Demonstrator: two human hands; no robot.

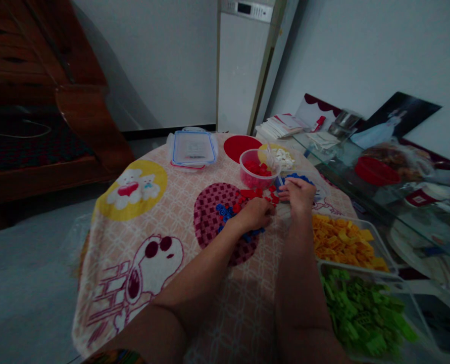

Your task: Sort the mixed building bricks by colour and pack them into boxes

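Note:
My left hand (257, 215) reaches over a pile of red pieces (251, 194) and blue pieces (225, 213) on the cloth-covered table (194, 303). Its fingers curl downward, and their tips are hidden. My right hand (297, 193) is just to the right, fingers bent together beside a container of blue pieces (299, 178); what it pinches, if anything, is too small to tell. Behind my hands stands a round clear tub (243, 171) with red pieces inside. A container of white pieces (284, 158) lies beyond it.
On the right are a box of yellow pieces (346, 240) and a box of green pieces (364, 313). Lidded containers (193, 147) sit at the table's far left. A cluttered glass table (384, 202) adjoins on the right; a wooden seat (58, 167) stands left.

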